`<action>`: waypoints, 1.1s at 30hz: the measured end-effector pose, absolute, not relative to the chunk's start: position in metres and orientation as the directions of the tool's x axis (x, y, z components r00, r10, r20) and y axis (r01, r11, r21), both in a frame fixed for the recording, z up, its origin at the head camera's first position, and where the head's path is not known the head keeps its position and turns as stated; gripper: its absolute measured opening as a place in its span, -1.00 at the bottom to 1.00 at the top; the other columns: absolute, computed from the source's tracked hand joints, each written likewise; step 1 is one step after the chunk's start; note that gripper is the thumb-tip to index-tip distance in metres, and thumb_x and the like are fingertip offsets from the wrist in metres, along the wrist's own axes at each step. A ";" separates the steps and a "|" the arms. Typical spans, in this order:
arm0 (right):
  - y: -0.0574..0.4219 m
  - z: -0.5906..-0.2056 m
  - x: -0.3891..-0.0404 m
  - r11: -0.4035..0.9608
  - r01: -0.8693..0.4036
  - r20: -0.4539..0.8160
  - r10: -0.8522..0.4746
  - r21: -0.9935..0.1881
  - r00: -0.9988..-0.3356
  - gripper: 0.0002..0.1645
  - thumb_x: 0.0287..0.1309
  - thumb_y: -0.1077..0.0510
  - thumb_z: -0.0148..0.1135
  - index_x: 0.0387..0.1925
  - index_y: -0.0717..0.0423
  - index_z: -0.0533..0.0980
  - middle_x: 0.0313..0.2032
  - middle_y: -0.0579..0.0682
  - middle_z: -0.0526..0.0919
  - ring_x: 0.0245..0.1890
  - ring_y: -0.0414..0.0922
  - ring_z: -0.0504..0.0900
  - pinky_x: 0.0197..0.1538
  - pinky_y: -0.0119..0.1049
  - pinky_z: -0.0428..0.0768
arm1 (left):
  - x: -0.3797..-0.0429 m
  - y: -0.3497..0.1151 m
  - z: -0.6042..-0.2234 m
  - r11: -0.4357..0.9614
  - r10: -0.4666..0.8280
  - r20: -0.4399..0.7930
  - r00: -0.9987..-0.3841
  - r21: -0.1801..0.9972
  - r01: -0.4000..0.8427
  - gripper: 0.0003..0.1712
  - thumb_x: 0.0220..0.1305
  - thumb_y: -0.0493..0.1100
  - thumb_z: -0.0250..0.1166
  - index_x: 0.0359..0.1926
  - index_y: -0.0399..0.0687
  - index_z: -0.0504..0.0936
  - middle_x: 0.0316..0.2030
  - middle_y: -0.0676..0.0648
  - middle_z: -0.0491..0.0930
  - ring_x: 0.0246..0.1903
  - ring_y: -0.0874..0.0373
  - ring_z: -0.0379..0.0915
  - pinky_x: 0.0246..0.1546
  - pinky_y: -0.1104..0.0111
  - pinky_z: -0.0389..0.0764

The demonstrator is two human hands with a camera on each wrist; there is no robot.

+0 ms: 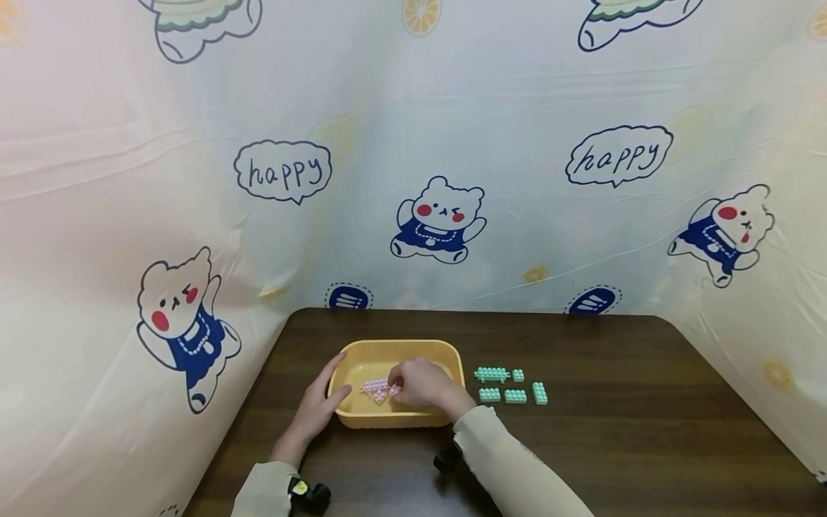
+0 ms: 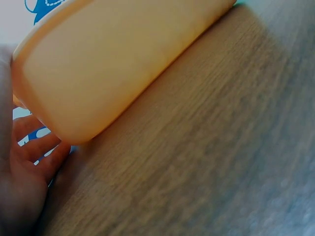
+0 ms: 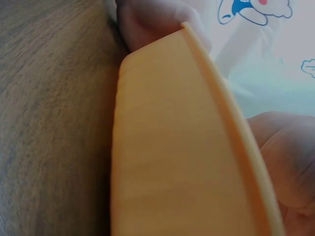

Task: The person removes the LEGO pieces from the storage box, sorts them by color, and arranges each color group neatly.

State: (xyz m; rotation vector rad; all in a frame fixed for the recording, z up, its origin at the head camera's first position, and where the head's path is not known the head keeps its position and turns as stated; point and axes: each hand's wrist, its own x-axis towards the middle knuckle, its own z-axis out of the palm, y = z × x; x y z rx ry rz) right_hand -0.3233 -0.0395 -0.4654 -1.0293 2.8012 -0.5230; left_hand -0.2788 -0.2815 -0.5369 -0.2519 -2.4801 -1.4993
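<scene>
The left hand (image 1: pixel 318 403) holds the yellow box (image 1: pixel 388 421) by one side. The right hand (image 1: pixel 423 388) bends in over pink blocks (image 1: pixel 375 388); I can't tell if it pinches any.

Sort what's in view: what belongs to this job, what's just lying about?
Belongs to the job:
yellow tray, held by the left hand
pink bricks, at the right hand
green bricks beside the tray, probably

Just there:
printed cloth behind the dark table

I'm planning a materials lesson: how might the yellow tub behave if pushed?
The yellow tub would likely slide rather than tip, sitting low and broad on the table. Its thin rim suggests light, fairly stiff plastic. The small pink bricks inside might shift too.
</scene>
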 end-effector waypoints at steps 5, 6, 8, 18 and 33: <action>-0.028 -0.458 -0.320 0.696 -0.615 0.054 -0.645 -0.370 -0.762 -0.75 0.06 0.05 0.37 -0.17 -0.08 0.68 -0.28 -0.23 0.67 -0.29 -0.29 0.55 -0.17 -0.36 0.55 | -0.277 -0.282 -0.537 0.464 0.027 0.267 -0.963 0.850 0.249 -0.28 0.36 -0.15 0.20 0.48 0.12 0.17 0.47 -0.13 0.16 0.43 -0.12 0.08 0.34 -0.11 0.17; -0.026 -0.456 -0.319 0.696 -0.614 0.058 -0.643 -0.373 -0.764 -0.75 0.06 0.05 0.36 -0.16 -0.07 0.68 -0.28 -0.23 0.67 -0.29 -0.29 0.55 -0.16 -0.36 0.55 | -0.277 -0.282 -0.537 0.465 0.024 0.261 -0.965 0.851 0.242 -0.27 0.36 -0.14 0.21 0.48 0.12 0.17 0.47 -0.12 0.16 0.43 -0.12 0.08 0.34 -0.10 0.18; -0.022 -0.454 -0.318 0.693 -0.614 0.069 -0.640 -0.378 -0.765 -0.75 0.07 0.06 0.36 -0.16 -0.05 0.68 -0.29 -0.23 0.66 -0.29 -0.29 0.54 -0.16 -0.35 0.54 | -0.276 -0.283 -0.538 0.468 0.018 0.250 -0.968 0.854 0.229 -0.27 0.35 -0.14 0.20 0.48 0.12 0.16 0.47 -0.10 0.15 0.43 -0.11 0.08 0.33 -0.10 0.19; 0.004 -0.441 -0.312 0.666 -0.650 0.153 -0.646 -0.366 -0.748 -0.73 0.10 0.08 0.34 -0.13 0.04 0.67 -0.25 -0.14 0.70 -0.22 -0.11 0.65 -0.22 -0.32 0.55 | -0.275 -0.282 -0.537 0.459 0.017 0.235 -0.972 0.862 0.217 -0.25 0.35 -0.14 0.20 0.49 0.11 0.14 0.47 -0.13 0.14 0.42 -0.15 0.10 0.31 -0.12 0.21; 0.055 -0.424 -0.304 0.725 -0.587 0.215 -0.547 -0.360 -0.809 -0.79 0.04 0.12 0.36 -0.22 -0.07 0.68 -0.35 -0.22 0.61 -0.41 -0.26 0.48 -0.37 -0.39 0.49 | -0.278 -0.281 -0.536 0.482 0.012 0.235 -0.972 0.850 0.212 -0.26 0.35 -0.12 0.19 0.49 0.09 0.14 0.47 -0.13 0.14 0.42 -0.16 0.09 0.33 -0.13 0.18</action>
